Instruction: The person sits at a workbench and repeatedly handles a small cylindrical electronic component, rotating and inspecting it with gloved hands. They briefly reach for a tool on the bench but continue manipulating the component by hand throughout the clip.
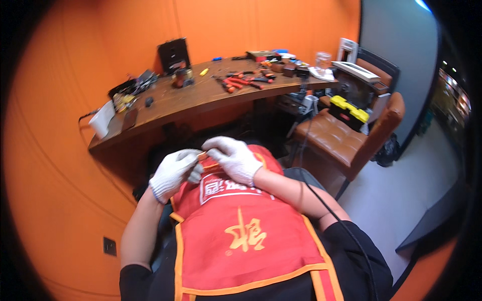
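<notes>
Curled in a pinch, the left hand; bent over from the opposite side, the right hand, its exact hold hidden. Both in white knit gloves. Between the meeting fingertips, a small orange-brown piece, mostly covered, too blurred to identify. Judging by size, likely light; stiffness and fragility impossible to tell; best taken by the ends, with knit for friction. Just beneath, a red apron. Farther out, a wooden surface with red-handled pliers; rightward, a brown chair bearing a yellow-and-black toolbox.
</notes>
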Tool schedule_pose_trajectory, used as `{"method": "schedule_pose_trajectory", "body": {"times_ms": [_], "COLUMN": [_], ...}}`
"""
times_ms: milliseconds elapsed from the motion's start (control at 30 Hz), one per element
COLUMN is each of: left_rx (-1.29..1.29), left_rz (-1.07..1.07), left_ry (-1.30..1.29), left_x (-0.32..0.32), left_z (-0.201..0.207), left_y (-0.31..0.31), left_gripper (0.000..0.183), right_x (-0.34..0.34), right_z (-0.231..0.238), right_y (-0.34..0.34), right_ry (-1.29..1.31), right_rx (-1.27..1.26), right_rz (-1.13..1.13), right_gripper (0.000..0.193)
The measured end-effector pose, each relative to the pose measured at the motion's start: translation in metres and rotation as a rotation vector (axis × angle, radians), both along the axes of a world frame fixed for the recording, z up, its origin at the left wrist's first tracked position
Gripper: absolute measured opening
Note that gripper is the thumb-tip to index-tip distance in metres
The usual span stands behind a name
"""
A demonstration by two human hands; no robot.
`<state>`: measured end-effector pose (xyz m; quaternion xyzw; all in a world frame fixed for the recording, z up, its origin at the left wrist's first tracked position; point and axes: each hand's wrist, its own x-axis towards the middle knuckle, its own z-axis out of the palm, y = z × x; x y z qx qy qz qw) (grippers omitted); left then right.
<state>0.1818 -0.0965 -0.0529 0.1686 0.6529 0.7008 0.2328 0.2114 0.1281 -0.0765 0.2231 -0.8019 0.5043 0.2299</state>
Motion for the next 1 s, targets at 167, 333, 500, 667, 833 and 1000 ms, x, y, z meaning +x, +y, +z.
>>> {"method": "schedule_pose_trajectory", "body": {"times_ms": [167,333,500,667,833,1000], "left_rx": [-0.077,-0.104,-0.035,0.037,0.091,0.044], "left_rz": [0.015,0.063,0.064,0.044,0.07,0.13], "left_ry": [0.196,0.116,0.113,0.113,0.012,0.203], "left_x": [0.002,0.0,-0.002,0.001,0.001,-0.001], "left_z": [-0.004,-0.004,-0.007,-0.012,-0.017,-0.021], "left_y": [0.004,0.003,0.005,0.011,0.015,0.018], "left_gripper": [0.035,0.036,0.036,0.035,0.037,0.034], "right_x": [-0.005,-0.007,-0.007,-0.007,-0.012,-0.009], "right_z": [-0.001,-0.007,-0.004,-0.007,-0.01,-0.009], "right_y": [0.007,0.0,0.006,0.003,-0.004,0.005], "right_ry": [-0.366,-0.096,-0.401,-0.269,-0.204,-0.4], "right_rx": [-0.09,-0.074,-0.218,-0.163,-0.285,-0.312], "right_rz": [0.083,0.011,0.09,-0.014,0.003,0.125], "right_gripper": [0.028,0.028,0.034,0.039,0.035,0.031]}}
